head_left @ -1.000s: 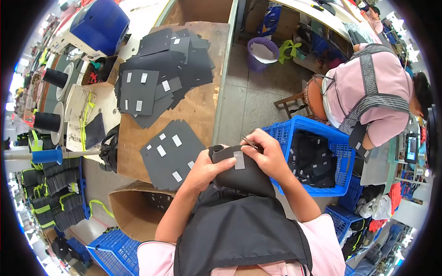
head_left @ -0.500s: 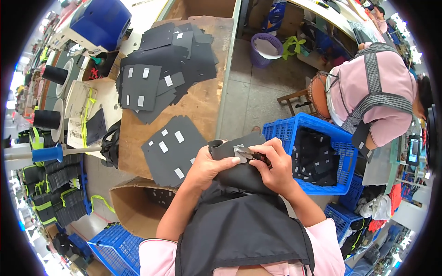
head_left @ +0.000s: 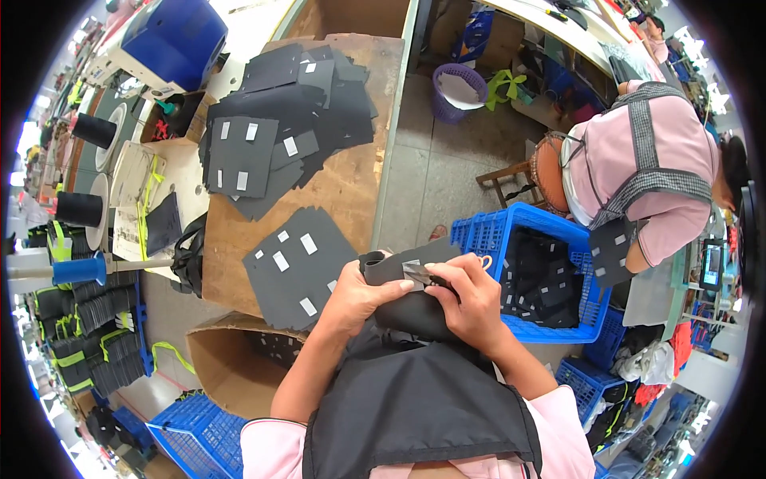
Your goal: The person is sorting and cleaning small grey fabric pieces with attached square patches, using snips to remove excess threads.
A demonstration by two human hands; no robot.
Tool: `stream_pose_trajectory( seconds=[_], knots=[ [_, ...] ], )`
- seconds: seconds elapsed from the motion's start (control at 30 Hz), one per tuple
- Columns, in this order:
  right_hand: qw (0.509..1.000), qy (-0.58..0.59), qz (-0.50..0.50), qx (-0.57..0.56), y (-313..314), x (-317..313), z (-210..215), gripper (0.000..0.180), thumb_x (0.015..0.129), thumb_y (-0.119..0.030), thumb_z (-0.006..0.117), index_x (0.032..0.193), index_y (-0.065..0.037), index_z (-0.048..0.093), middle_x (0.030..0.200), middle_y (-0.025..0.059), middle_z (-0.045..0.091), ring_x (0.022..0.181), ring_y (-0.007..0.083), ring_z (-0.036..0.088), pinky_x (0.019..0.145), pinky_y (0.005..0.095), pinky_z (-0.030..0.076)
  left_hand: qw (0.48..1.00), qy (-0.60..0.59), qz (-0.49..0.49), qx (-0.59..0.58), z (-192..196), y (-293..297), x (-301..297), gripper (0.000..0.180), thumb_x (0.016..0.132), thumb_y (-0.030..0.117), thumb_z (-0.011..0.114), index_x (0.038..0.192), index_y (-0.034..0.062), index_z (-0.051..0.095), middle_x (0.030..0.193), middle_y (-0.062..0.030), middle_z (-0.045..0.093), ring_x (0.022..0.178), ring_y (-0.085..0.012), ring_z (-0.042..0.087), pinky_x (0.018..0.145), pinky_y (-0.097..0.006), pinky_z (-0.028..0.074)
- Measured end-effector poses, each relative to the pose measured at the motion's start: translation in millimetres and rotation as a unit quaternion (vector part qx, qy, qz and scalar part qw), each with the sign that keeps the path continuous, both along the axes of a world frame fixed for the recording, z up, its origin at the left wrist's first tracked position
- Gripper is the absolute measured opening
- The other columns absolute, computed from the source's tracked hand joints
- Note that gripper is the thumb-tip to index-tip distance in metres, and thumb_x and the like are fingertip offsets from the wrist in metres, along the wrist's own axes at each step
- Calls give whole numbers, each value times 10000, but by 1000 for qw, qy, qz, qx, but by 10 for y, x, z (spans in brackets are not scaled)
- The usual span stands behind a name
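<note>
A dark grey fabric panel [head_left: 411, 310], rolled over at its left end, is held in front of my apron. My left hand [head_left: 351, 299] is closed on it, the thumb lying on top beside a small white patch [head_left: 409, 264]. My right hand [head_left: 471, 299] is closed round a small pair of scissors [head_left: 420, 275], whose metal blades lie at the edge of that patch. An orange loop of the handle shows beyond my fingers. Left of my hands, on the wooden table, lies a flat grey panel [head_left: 297, 263] with several white patches.
A heap of dark panels [head_left: 339, 116] covers the far part of the wooden table [head_left: 363, 191]. To my right stands a blue crate [head_left: 523, 329] of patched panels. An open cardboard box [head_left: 215, 359] is at lower left. A co-worker [head_left: 638, 152] sits at right, holding a patched panel [head_left: 613, 251].
My right hand has turned slightly, so an orange handle loop now shows; the scissors stay at the patch. At right, the co-worker's patched panel has come further into view.
</note>
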State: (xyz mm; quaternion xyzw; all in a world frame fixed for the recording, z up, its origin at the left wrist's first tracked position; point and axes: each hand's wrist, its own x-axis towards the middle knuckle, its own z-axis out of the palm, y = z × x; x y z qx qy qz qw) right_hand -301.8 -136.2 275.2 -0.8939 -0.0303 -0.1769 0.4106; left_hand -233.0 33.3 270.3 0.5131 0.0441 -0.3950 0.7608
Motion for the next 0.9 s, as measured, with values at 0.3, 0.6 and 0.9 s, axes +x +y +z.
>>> stream_pose_trajectory(
  seconds=[0.3,0.6,0.9],
  knots=[
    [1000,7,-25,17,-121,116,-106,217,704,12,677,903,-40,607,770,92,528,673,239,551,571,312,450,999,8,8,37,-24,15,18,230,732,72,714,927,17,605,820,-30,620,726,-99,576,685,-234,473],
    [724,246,-94,637,-182,-240,-411,286,802,-71,644,1040,-55,486,612,-47,377,455,40,320,411,201,276,951,60,297,-61,-136,-81,139,191,794,47,647,976,22,596,903,-69,631,817,-175,621,754,-327,509],
    [746,172,-125,631,-87,153,-375,100,857,-103,608,816,-112,518,655,-23,499,500,59,427,440,192,306,953,0,282,-114,-544,10,-91,589,859,315,617,1325,53,371,1341,-119,416,1253,-239,380,1058,-428,274]
  ],
)
